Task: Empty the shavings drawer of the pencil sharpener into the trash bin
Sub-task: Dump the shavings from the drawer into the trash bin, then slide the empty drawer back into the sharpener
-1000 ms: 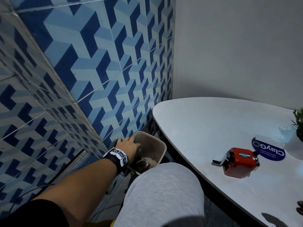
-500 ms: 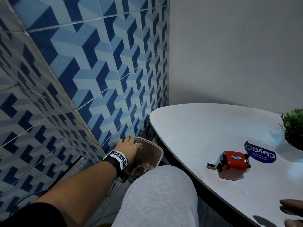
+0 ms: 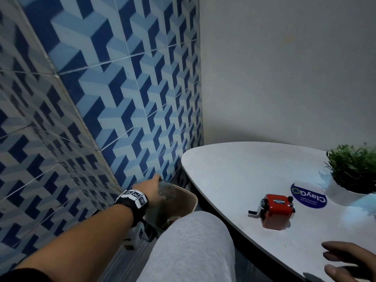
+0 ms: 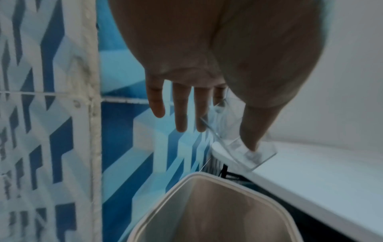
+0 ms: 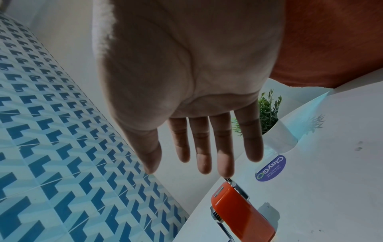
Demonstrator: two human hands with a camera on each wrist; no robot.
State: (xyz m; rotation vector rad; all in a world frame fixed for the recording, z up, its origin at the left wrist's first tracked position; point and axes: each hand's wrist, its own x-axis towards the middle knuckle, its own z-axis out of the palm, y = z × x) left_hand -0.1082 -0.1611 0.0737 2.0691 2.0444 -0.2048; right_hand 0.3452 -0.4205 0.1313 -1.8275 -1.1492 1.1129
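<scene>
The wall tiles (image 3: 122,88) on the left have a geometric pattern in dark blue and light blue. The far wall (image 3: 284,68) is plain grey-white. The desk (image 3: 244,169) is white. The pencil sharpener (image 3: 276,209) is red, the trash bin (image 4: 207,204) beige, the drawer (image 4: 244,147) clear, and the sticker (image 3: 308,195) blue with white letters.

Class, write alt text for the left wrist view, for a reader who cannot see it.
A left hand pinches a clear plastic shavings drawer between thumb and forefinger, above and beyond the open beige trash bin. The other fingers hang straight, with a blue patterned tile wall behind and a white table edge at right.
</scene>
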